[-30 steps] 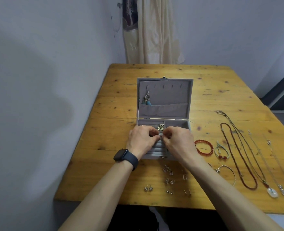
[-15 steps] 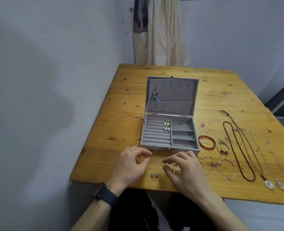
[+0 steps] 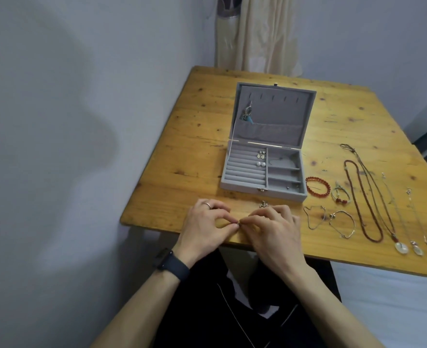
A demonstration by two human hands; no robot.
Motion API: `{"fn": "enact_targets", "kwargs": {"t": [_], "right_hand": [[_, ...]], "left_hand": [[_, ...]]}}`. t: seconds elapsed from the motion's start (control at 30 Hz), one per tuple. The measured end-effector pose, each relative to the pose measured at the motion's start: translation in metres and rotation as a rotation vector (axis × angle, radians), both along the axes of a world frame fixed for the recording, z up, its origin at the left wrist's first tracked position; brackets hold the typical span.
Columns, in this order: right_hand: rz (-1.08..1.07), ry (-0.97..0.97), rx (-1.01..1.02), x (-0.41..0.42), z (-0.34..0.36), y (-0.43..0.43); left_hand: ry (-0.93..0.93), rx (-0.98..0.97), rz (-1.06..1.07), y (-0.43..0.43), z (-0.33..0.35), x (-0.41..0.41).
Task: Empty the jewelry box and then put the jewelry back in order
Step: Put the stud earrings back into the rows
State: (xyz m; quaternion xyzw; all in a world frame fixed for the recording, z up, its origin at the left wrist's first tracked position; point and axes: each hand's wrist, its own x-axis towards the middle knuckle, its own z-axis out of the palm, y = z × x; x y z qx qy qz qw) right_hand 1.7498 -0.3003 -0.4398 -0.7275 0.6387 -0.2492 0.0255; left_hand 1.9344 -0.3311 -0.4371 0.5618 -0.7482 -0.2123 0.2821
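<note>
A grey jewelry box (image 3: 235,185) stands open on the wooden table (image 3: 195,136). Two pairs of earrings (image 3: 261,159) sit in its ring rolls, and a pendant (image 3: 247,114) hangs inside the lid. In front of the box, near the table's front edge, my left hand (image 3: 207,228) and my right hand (image 3: 274,228) meet fingertip to fingertip and pinch a small earring (image 3: 238,222) between them. Another small silver earring (image 3: 264,204) lies just beyond my right hand. Other pieces under my hands are hidden.
To the right of the box lie a red bead bracelet (image 3: 318,186), thin silver bracelets (image 3: 341,222), a red bead necklace (image 3: 363,202) and several pendant necklaces (image 3: 402,217). A wall is close on the left; a curtain (image 3: 257,33) hangs behind the table.
My hands left the box's ring rolls and came down to the table's front edge. They then closed together and pinched a small earring. The view shifted left and down.
</note>
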Motion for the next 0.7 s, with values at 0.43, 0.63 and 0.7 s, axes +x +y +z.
{"fn": "enact_targets", "kwargs": {"t": [0.43, 0.63, 0.7], "right_hand": [[-0.033, -0.326, -0.051, -0.026, 0.019, -0.028], [-0.056, -0.266, -0.021, -0.038, 0.040, -0.088], [-0.049, -0.207, -0.006, -0.037, 0.040, -0.106]], "left_hand": [[0.098, 0.103, -0.028, -0.046, 0.046, 0.002], [-0.217, 0.027, -0.043, -0.117, 0.066, -0.015], [-0.364, -0.032, -0.054, -0.134, 0.067, -0.024]]}}
